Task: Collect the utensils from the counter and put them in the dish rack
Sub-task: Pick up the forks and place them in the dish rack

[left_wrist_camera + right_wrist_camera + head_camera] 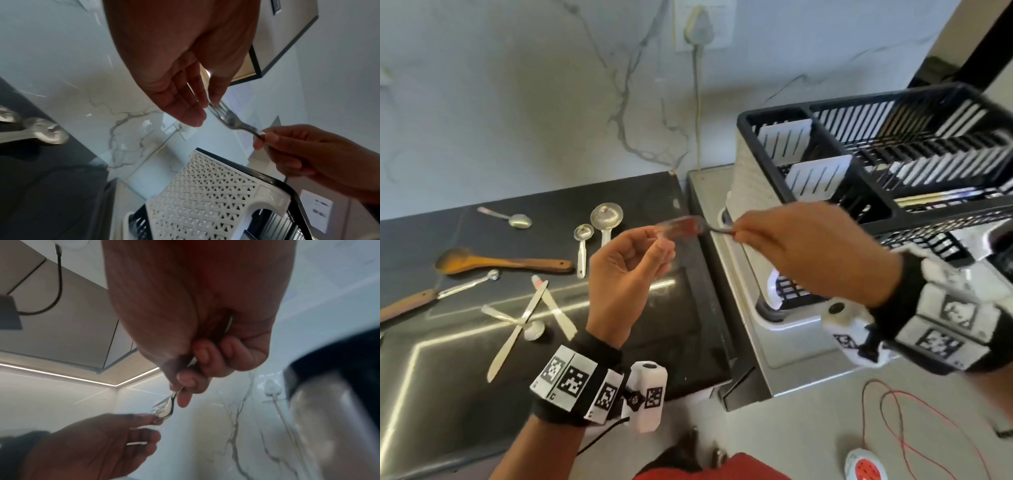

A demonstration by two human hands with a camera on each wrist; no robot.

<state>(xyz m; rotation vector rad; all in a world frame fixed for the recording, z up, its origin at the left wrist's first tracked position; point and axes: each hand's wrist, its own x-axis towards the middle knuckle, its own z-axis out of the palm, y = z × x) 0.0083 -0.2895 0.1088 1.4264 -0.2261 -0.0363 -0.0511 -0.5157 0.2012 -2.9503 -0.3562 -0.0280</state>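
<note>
A steel fork [688, 228] hangs in the air between my hands, just left of the dish rack [804, 110]. My right hand [738, 229] grips its handle, fingers curled round it [193, 378]. My left hand [657, 240] pinches the tine tips between thumb and fingers [203, 105]. The fork [232, 121] is blurred in the head view. On the black counter [465, 370] lie a steel spoon [517, 219], two round steel scoops [606, 216], a wooden spoon [493, 262], a wooden-handled utensil [431, 294] and crossed knives [517, 329].
The rack, white lattice sides [205, 194] and black rim, stands on a steel drainboard [722, 274] right of the counter. A plug and cord [698, 102] run down the marble wall. Red wire [893, 411] and a round device lie on the floor.
</note>
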